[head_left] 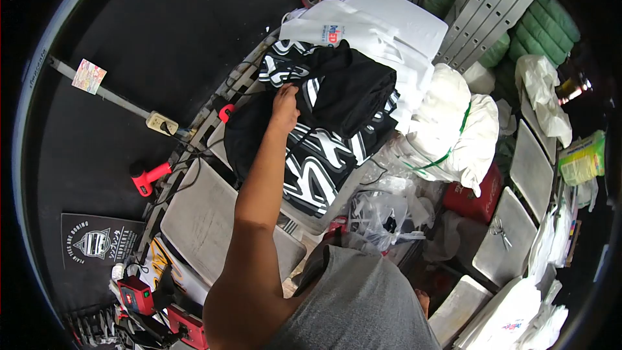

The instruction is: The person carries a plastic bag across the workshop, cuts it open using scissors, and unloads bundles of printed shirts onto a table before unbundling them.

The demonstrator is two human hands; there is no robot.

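Note:
My left hand (pixel 285 109) reaches forward with its fingers closed on a black garment (pixel 353 94), near a white-patterned edge. The garment lies bunched, with bold white graphics at its upper left. Beneath it is more black cloth with large white lettering (pixel 317 178), spread over a seat; I cannot tell if it is a separate piece. A thin black cord hangs from the cloth. To the right of my torso a small bit of skin (pixel 422 299) shows, perhaps my right hand; its fingers cannot be made out.
White plastic bags (pixel 363 35) lie beyond the garments, with a tied white bundle (pixel 453 126) at their right. A red heat-gun-like tool (pixel 150 177) and a power outlet (pixel 162 123) are at left. Keys (pixel 501 232) lie on a grey seat at right. A folded metal ladder (pixel 486 10) stands behind.

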